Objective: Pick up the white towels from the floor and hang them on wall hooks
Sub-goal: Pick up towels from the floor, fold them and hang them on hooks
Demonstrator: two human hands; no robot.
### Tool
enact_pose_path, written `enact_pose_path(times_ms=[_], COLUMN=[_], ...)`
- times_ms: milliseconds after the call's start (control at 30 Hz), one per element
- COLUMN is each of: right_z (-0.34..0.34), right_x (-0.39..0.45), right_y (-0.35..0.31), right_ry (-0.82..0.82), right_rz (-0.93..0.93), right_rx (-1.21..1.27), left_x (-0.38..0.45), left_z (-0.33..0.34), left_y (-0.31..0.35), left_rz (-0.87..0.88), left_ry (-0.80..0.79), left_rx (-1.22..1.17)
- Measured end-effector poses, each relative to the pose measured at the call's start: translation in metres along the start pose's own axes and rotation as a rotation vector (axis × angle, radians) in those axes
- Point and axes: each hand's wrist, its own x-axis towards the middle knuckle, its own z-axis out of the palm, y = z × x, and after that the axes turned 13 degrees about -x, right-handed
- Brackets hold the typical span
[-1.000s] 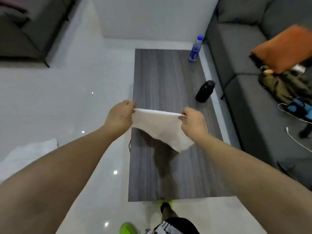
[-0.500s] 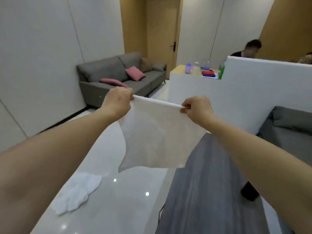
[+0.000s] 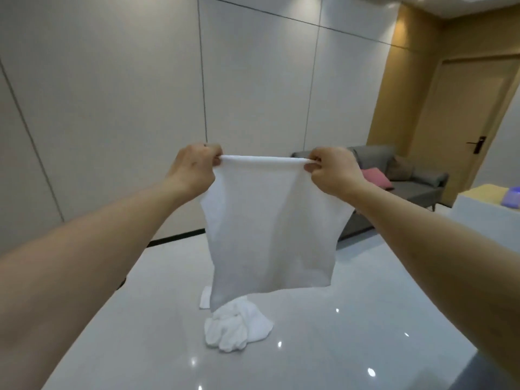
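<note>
towel [image 3: 270, 235] hangs long-axis down, top edge level, pinched between left hand [image 3: 194, 167] and right hand [image 3: 333, 171].

Single head-worn view, facing forward, level, towards panelled wall [image 3: 253, 80].

White towel [image 3: 270, 229] held up, hanging flat, 2nd towel [image 3: 239, 327] crumpled on floor

Our arms stretched forward, our left hand [image 3: 194, 167] and right hand [image 3: 332, 171] raised level, fingers curled, each pinching a top corner.
</note>
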Motion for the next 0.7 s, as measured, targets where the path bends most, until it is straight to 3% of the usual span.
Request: enact_pose_path(times_ms=[400, 700], right_z=[0.068, 0.084], right_x=[0.108, 0.111], right_y=[-0.396, -0.687], right_ry=[0.139, 0.167], right_rz=[-0.445, -0.769], right_rx=[0.134, 0.444], left_x=[-0.089, -0.218], left_z=[-0.284, -0.482], left_y=[-0.283, -0.406], left_rz=[-0.213, -0.471], left_ry=[0.109, 0.144], left_rx=[0.316, 0.558])
